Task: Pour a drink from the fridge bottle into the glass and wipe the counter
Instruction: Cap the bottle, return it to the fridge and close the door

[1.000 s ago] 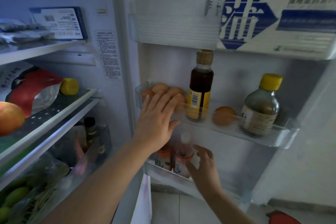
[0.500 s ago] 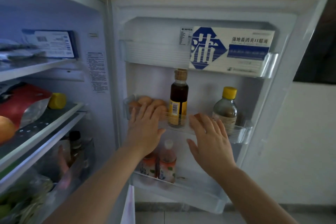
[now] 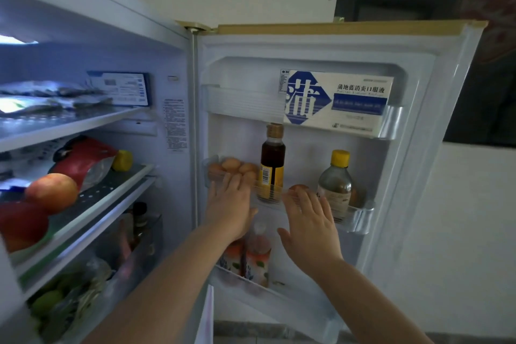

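Observation:
The fridge stands open and its door faces me. Two small drink bottles with orange labels stand in the bottom door rack, partly hidden behind my hands. My left hand lies flat with straight fingers on the front of the middle door rack, by the eggs. My right hand is spread open against the same rack, just right of a dark brown bottle. Neither hand holds anything. No glass or counter is in view.
A yellow-capped bottle stands at the right of the middle rack. A blue and white box fills the top rack. Inner shelves on the left hold fruit, a red bag and packets; greens sit in the drawer below.
My right hand came up from the drink bottles in the bottom rack and now lies open against the middle rack. My view pulled back and rose. My left hand stayed on the rack.

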Tool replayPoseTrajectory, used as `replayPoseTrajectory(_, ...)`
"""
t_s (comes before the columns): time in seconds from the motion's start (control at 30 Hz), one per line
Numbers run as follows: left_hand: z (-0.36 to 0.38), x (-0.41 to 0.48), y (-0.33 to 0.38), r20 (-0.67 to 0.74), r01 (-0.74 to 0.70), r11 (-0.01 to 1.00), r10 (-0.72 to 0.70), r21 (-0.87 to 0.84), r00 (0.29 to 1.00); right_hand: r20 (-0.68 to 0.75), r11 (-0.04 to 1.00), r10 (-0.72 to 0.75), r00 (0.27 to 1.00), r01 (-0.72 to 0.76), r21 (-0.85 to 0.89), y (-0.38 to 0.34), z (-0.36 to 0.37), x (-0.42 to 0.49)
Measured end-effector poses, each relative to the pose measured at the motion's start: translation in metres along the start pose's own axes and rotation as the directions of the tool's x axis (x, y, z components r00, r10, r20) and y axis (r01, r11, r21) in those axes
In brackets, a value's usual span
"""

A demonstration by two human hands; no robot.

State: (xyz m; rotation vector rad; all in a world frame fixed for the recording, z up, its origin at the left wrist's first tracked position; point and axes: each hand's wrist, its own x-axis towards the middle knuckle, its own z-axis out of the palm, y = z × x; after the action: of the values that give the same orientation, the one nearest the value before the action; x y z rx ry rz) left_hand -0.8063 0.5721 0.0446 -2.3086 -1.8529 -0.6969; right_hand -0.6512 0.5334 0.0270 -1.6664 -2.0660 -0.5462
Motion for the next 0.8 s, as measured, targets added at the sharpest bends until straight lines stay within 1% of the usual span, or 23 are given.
replayPoseTrajectory(0.1, -0.011, -0.026, 0.004, -0.045, -0.033, 0.999, 0.033, 0.011, 0.998, 0.024, 0.998, -0.016, 1.0, 0.014, 0.054, -0.013, -0.008, -0.009)
replayPoseTrajectory(0.2, -0.026, -0.053, 0.008, -0.085, -0.038, 0.998, 0.043, 0.058, 0.995, 0.074, 0.988, -0.082, 0.994, 0.072, 0.138, -0.027, -0.023, -0.019)
replayPoseTrajectory(0.3, -0.044, -0.081, 0.012, -0.158, 0.0, 0.996, 0.014, 0.088, 0.987, 0.096, 0.941, -0.183, 0.978, 0.146, 0.306, -0.038, -0.043, -0.034)
replayPoseTrajectory(0.37, -0.055, -0.1, 0.016, -0.19, 0.035, 0.991, -0.01, 0.131, 0.982, 0.067, 0.887, -0.246, 0.967, 0.196, 0.418, -0.04, -0.053, -0.05)
replayPoseTrajectory(0.4, -0.061, -0.11, 0.018, -0.201, 0.057, 0.985, -0.023, 0.162, 0.979, 0.023, 0.865, -0.278, 0.96, 0.24, 0.44, -0.041, -0.058, -0.059)
replayPoseTrajectory(0.47, -0.073, -0.128, 0.023, -0.218, 0.107, 0.973, -0.061, 0.204, 0.974, -0.115, 0.839, -0.325, 0.939, 0.342, 0.423, -0.038, -0.07, -0.073)
replayPoseTrajectory(0.57, -0.095, -0.151, 0.029, -0.278, 0.182, 0.957, -0.117, 0.225, 0.954, -0.377, 0.84, -0.319, 0.87, 0.443, 0.312, -0.029, -0.092, -0.086)
replayPoseTrajectory(0.63, -0.109, -0.164, 0.03, -0.324, 0.214, 0.948, -0.131, 0.235, 0.937, -0.504, 0.864, -0.284, 0.816, 0.445, 0.235, -0.021, -0.111, -0.089)
replayPoseTrajectory(0.7, -0.122, -0.175, 0.028, -0.383, 0.234, 0.932, -0.117, 0.276, 0.916, -0.576, 0.892, -0.242, 0.781, 0.413, 0.185, -0.012, -0.128, -0.089)
replayPoseTrajectory(0.73, -0.129, -0.18, 0.025, -0.417, 0.239, 0.921, -0.095, 0.308, 0.904, -0.589, 0.908, -0.219, 0.777, 0.384, 0.169, -0.007, -0.137, -0.088)
replayPoseTrajectory(0.8, -0.14, -0.188, 0.018, -0.465, 0.25, 0.901, -0.063, 0.353, 0.883, -0.584, 0.933, -0.169, 0.794, 0.32, 0.165, 0.0, -0.148, -0.085)
